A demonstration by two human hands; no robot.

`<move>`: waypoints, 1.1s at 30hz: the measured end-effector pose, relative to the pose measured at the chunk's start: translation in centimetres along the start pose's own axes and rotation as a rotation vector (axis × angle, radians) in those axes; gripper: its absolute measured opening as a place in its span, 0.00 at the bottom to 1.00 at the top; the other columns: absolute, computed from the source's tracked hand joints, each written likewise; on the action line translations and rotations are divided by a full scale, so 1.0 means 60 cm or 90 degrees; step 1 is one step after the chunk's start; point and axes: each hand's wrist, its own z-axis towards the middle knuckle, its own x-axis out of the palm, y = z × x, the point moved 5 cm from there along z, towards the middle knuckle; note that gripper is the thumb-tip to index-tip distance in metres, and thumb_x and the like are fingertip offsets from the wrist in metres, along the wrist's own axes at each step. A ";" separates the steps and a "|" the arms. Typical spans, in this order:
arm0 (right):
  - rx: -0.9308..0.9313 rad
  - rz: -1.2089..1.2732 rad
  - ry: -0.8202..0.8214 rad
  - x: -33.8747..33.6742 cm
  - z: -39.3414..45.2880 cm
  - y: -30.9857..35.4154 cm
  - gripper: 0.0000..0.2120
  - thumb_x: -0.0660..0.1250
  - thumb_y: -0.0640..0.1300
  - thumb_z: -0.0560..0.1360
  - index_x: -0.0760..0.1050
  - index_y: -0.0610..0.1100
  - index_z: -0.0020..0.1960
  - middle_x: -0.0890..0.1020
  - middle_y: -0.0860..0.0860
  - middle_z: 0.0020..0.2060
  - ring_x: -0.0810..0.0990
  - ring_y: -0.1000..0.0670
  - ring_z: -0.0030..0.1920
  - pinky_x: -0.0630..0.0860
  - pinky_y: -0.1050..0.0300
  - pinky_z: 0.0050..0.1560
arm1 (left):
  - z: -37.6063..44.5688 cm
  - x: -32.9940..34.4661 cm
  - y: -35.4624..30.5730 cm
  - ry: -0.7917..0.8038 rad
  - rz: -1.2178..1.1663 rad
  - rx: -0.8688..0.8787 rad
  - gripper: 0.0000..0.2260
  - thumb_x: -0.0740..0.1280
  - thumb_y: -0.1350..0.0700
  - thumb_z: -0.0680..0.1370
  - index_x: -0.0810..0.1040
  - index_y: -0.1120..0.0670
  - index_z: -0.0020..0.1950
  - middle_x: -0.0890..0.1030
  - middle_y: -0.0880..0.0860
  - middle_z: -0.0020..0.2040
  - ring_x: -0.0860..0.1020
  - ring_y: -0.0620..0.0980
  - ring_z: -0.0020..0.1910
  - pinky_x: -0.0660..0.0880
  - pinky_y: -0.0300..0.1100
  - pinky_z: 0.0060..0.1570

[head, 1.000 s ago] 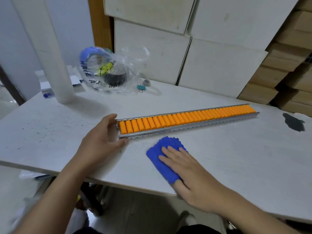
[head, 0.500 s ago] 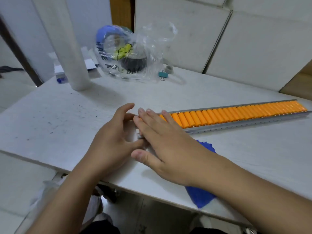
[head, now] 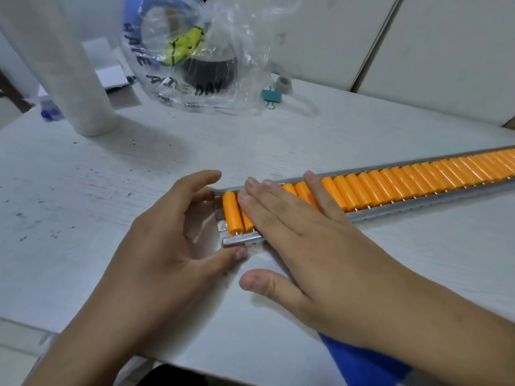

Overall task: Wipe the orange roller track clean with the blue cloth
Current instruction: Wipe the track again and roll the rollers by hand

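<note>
At the tabletop's (head: 83, 207) near edge, toward its right end, the cloth (head: 362, 360) lies under the right forearm, one blue fold hanging over the edge; neither hand touches it.

Further in, the right hand (head: 301, 246) lies flat, palm down, fingers (head: 267, 201) straight and slightly spread across the first rollers at the track's (head: 404, 182) left end. Its thumb sticks out to the side on the bare tabletop, just short of the near rail. It grips nothing.

The left hand (head: 167, 240) cups the track's left end in a loose C: the thumb tip touches the end of the near rail, the forefinger curves round to the far rail's corner, and the palm stands clear of the metal end. It braces the end without closing on it.

The track runs from about the middle of the tabletop toward the right edge, slanting away to the far right, orange rollers side by side between two metal rails.

Beyond, near the far edge, a clear bag (head: 195, 57) with blue lettering holds a dark roll and something yellow. Just right of it lie a teal clip (head: 271, 96) and a small grey piece (head: 283, 84). At the far left corner a white roll (head: 80, 79) stands upright, with papers (head: 111, 73) behind it. White panels (head: 434, 51) rise behind the far edge.
</note>
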 end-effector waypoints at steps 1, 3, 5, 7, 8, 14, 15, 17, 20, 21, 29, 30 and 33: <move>0.002 0.000 0.000 -0.001 -0.002 -0.003 0.36 0.45 0.65 0.77 0.55 0.43 0.76 0.56 0.49 0.76 0.52 0.52 0.76 0.41 0.46 0.73 | 0.001 0.001 0.000 -0.001 -0.007 -0.002 0.35 0.73 0.41 0.57 0.70 0.38 0.64 0.77 0.32 0.56 0.76 0.32 0.56 0.71 0.30 0.55; 0.010 0.001 0.004 -0.002 -0.004 -0.010 0.36 0.46 0.66 0.77 0.55 0.43 0.76 0.57 0.48 0.76 0.52 0.52 0.76 0.41 0.46 0.73 | 0.001 0.001 -0.002 -0.008 -0.009 0.001 0.35 0.73 0.41 0.57 0.71 0.38 0.64 0.78 0.33 0.56 0.77 0.33 0.56 0.71 0.31 0.55; 0.016 0.009 0.008 -0.003 -0.008 -0.017 0.36 0.46 0.66 0.77 0.54 0.44 0.77 0.56 0.49 0.77 0.51 0.52 0.76 0.41 0.47 0.73 | 0.000 0.002 -0.002 -0.020 -0.016 0.007 0.35 0.73 0.42 0.57 0.71 0.39 0.64 0.78 0.34 0.56 0.77 0.33 0.56 0.71 0.30 0.56; 0.014 0.014 0.006 -0.003 -0.012 -0.025 0.37 0.45 0.66 0.77 0.53 0.44 0.77 0.54 0.49 0.77 0.49 0.52 0.77 0.39 0.48 0.73 | -0.003 0.008 -0.001 -0.022 -0.042 0.002 0.35 0.74 0.45 0.58 0.71 0.40 0.65 0.79 0.40 0.58 0.77 0.39 0.59 0.71 0.43 0.61; 0.014 0.014 0.006 -0.004 -0.014 -0.028 0.37 0.45 0.66 0.77 0.53 0.44 0.77 0.54 0.49 0.77 0.49 0.52 0.77 0.39 0.48 0.73 | -0.006 0.012 -0.002 -0.022 -0.036 -0.001 0.35 0.74 0.46 0.58 0.70 0.39 0.65 0.79 0.43 0.59 0.77 0.43 0.60 0.72 0.50 0.62; 0.010 0.015 0.001 -0.015 -0.025 -0.050 0.37 0.46 0.66 0.77 0.51 0.44 0.77 0.53 0.49 0.77 0.47 0.52 0.77 0.36 0.49 0.73 | 0.004 0.030 -0.044 -0.040 0.223 0.104 0.37 0.69 0.41 0.61 0.66 0.47 0.69 0.70 0.45 0.61 0.69 0.33 0.60 0.67 0.35 0.60; 0.011 0.015 0.003 -0.015 -0.027 -0.054 0.37 0.45 0.66 0.77 0.51 0.44 0.77 0.53 0.49 0.77 0.47 0.52 0.77 0.35 0.49 0.72 | 0.005 0.038 -0.054 -0.036 0.264 0.136 0.37 0.68 0.41 0.63 0.66 0.52 0.70 0.71 0.51 0.62 0.70 0.39 0.61 0.65 0.35 0.61; 0.019 0.013 0.011 -0.019 -0.033 -0.064 0.37 0.45 0.67 0.76 0.51 0.44 0.77 0.52 0.49 0.77 0.46 0.53 0.77 0.35 0.49 0.73 | 0.003 0.060 -0.075 -0.033 0.313 0.181 0.34 0.66 0.43 0.67 0.66 0.58 0.69 0.72 0.60 0.64 0.70 0.54 0.65 0.65 0.47 0.64; 0.022 0.016 0.028 -0.027 -0.044 -0.084 0.39 0.42 0.69 0.75 0.45 0.46 0.78 0.47 0.51 0.78 0.40 0.56 0.76 0.32 0.49 0.72 | 0.007 0.092 -0.099 0.019 0.367 0.220 0.33 0.64 0.42 0.69 0.67 0.59 0.69 0.73 0.60 0.65 0.71 0.60 0.66 0.64 0.55 0.64; 0.023 0.015 0.034 -0.031 -0.048 -0.092 0.40 0.40 0.70 0.74 0.44 0.46 0.78 0.45 0.52 0.78 0.38 0.57 0.75 0.32 0.49 0.72 | 0.014 0.099 -0.107 0.040 0.396 0.226 0.34 0.63 0.41 0.69 0.67 0.59 0.69 0.74 0.60 0.64 0.72 0.60 0.65 0.64 0.55 0.65; 0.070 -0.020 0.044 -0.037 -0.071 -0.141 0.41 0.36 0.71 0.72 0.41 0.48 0.77 0.43 0.53 0.77 0.36 0.57 0.75 0.28 0.49 0.71 | 0.082 0.136 -0.138 0.134 0.494 0.213 0.39 0.72 0.43 0.64 0.63 0.52 0.72 0.83 0.52 0.52 0.82 0.56 0.45 0.72 0.44 0.37; 0.075 -0.022 0.045 -0.038 -0.074 -0.145 0.41 0.36 0.71 0.71 0.41 0.48 0.77 0.42 0.53 0.77 0.35 0.58 0.75 0.28 0.49 0.71 | 0.083 0.135 -0.134 0.142 0.471 0.189 0.40 0.73 0.43 0.65 0.61 0.49 0.72 0.82 0.50 0.54 0.81 0.56 0.47 0.73 0.46 0.38; 0.077 -0.020 0.050 -0.039 -0.081 -0.155 0.42 0.35 0.72 0.71 0.40 0.49 0.77 0.42 0.54 0.77 0.35 0.58 0.75 0.26 0.50 0.70 | 0.081 0.125 -0.129 0.138 0.430 0.157 0.40 0.72 0.41 0.64 0.56 0.41 0.71 0.80 0.47 0.57 0.78 0.52 0.51 0.74 0.48 0.43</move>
